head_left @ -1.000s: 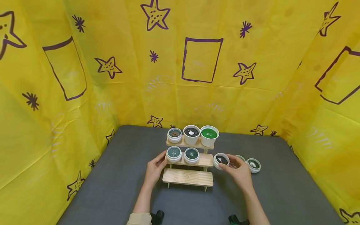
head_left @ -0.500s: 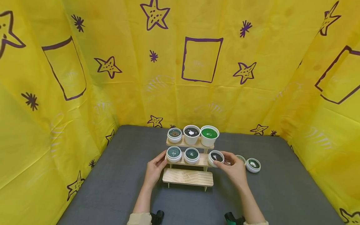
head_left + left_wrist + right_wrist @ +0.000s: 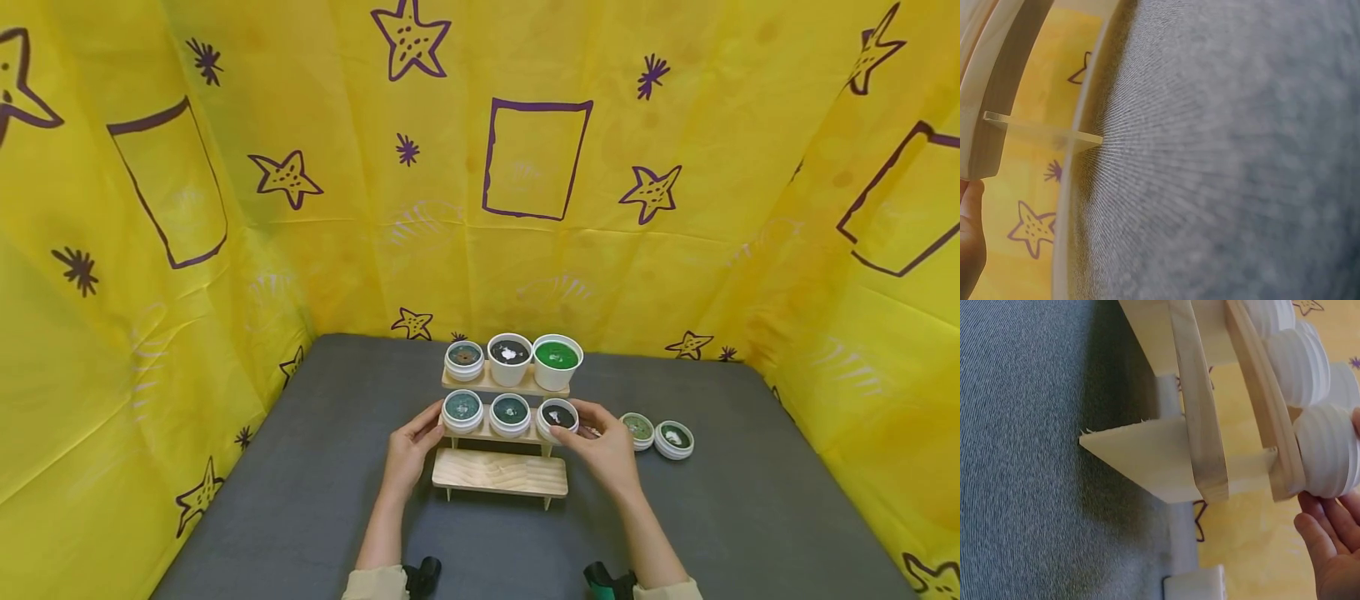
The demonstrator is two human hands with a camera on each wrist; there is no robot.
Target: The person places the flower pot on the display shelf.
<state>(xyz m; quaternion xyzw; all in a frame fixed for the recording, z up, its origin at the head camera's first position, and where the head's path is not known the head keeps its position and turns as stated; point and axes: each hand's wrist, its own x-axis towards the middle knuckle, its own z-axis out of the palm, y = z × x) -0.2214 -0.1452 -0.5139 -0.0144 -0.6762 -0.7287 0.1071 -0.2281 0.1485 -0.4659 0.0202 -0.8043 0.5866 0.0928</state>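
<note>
Pinching dark-filled cup point(image 3: 557, 416) with right grip point(image 3: 606, 447) at middle shelf point(image 3: 487, 432), right end; holding left end with left grip point(image 3: 406, 454).

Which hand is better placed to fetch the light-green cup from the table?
Probably the right hand: the light-green cup stands on its side of the rack. That hand must first release its black cup. The left hand is at the rack's opposite end.

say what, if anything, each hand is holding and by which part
Right hand holds the black-filled cup at the middle shelf, by the cup's near and right sides. Left hand touches that shelf's left end; whether it grips can't be told.
</note>
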